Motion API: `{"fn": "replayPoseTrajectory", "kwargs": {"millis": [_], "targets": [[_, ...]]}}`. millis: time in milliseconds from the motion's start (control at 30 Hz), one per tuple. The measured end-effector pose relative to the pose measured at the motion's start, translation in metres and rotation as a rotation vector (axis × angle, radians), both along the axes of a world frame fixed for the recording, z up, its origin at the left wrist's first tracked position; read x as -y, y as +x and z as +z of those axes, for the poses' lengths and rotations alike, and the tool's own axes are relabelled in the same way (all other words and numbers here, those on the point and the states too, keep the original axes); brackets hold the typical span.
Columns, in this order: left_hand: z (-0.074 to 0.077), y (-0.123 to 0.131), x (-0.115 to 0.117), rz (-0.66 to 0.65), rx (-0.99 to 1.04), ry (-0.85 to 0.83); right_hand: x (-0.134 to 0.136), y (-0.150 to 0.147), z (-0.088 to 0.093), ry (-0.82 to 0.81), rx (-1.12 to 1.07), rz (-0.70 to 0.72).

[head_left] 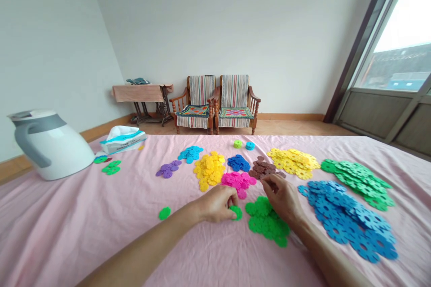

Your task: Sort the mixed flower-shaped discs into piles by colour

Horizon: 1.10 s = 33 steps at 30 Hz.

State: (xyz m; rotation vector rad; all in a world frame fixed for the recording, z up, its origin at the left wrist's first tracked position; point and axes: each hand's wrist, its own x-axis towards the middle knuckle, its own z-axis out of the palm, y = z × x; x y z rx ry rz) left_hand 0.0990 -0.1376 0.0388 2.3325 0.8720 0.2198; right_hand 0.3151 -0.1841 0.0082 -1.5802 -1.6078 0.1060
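My left hand (218, 203) is closed, its thumb and fingers gripping one or more green snowflake discs (237, 213) low over the cloth. Above the far edge of the bright green disc pile (267, 222), my right hand (281, 193) has its fingertips pinched together close to the brown disc pile (263, 168); whatever they hold is hidden. Between the two hands, a little farther off, is the pink disc pile (238, 182). A single green disc (164, 213) lies flat to the left of my left hand.
Yellow discs (209, 169), dark blue discs (239, 163) and purple discs (169, 169) lie in heaps. Large blue discs (352, 217) and large green discs (358, 181) spread at right. A white jug (63, 148) and a tissue pack (123, 140) stand at left.
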Motion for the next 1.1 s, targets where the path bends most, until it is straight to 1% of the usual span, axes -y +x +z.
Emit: {"fn": "replayPoseTrajectory", "kwargs": {"millis": [100, 200, 267, 367, 467, 533, 633, 767, 867, 933, 1000, 1100], "targets": [[0.003, 0.000, 0.002, -0.007, 0.015, -0.020, 0.000, 0.001, -0.001, 0.005, -0.003, -0.006], [0.004, 0.007, 0.002, -0.022, 0.084, -0.088, -0.001, 0.002, -0.001, 0.023, -0.014, -0.023], [0.005, 0.014, 0.002, 0.003, 0.157, -0.128, -0.001, 0.003, -0.001, 0.027, -0.018, -0.028], [0.006, 0.022, 0.000, 0.071, 0.246, -0.133, -0.001, 0.004, 0.000, 0.008, -0.020, -0.022], [0.012, 0.014, -0.002, 0.092, 0.244, -0.142, -0.001, 0.004, 0.000, 0.001, -0.014, -0.018], [0.017, -0.001, -0.003, 0.091, 0.205, -0.161, -0.001, 0.004, -0.001, 0.004, -0.007, -0.015], [0.027, -0.033, -0.005, 0.105, 0.115, -0.158, -0.002, 0.003, -0.002, -0.004, -0.003, -0.013], [0.035, -0.081, -0.009, 0.156, 0.004, -0.053, -0.001, 0.001, -0.002, -0.016, -0.002, -0.001], [0.034, -0.115, -0.011, 0.198, -0.114, -0.007, 0.001, -0.002, 0.000, -0.032, 0.012, 0.008], [0.032, -0.133, -0.011, 0.208, -0.175, 0.047, 0.001, -0.004, 0.001, -0.043, 0.020, 0.007], [0.030, -0.146, -0.009, 0.198, -0.211, 0.073, 0.002, -0.006, 0.002, -0.051, 0.026, 0.002], [0.028, -0.155, -0.005, 0.208, -0.218, 0.042, 0.003, -0.007, 0.002, -0.061, 0.037, -0.004]]}}
